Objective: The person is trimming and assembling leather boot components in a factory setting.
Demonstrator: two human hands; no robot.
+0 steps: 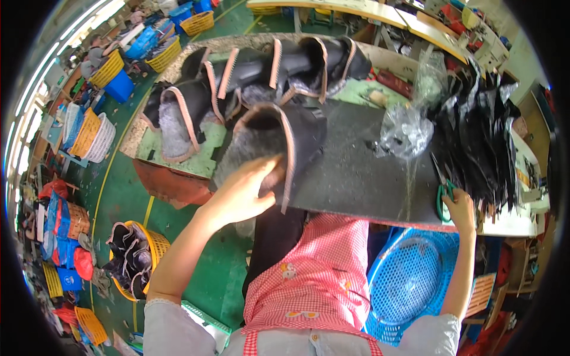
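My left hand is closed on the edge of a black fur-lined shoe upper, its fingers reaching into the grey fleece. Pinkish trim runs round the upper's opening, and it rests near the front of a dark work mat. At the right end of the mat, my right hand grips green-handled scissors with the blades pointing away from me. Beyond the held upper, several similar fur-lined uppers stand in a row.
Hanging black pieces crowd the right side, beside a crumpled clear plastic bag. A blue basket sits below the table's front edge. On the green floor at left, a yellow basket holds more uppers.
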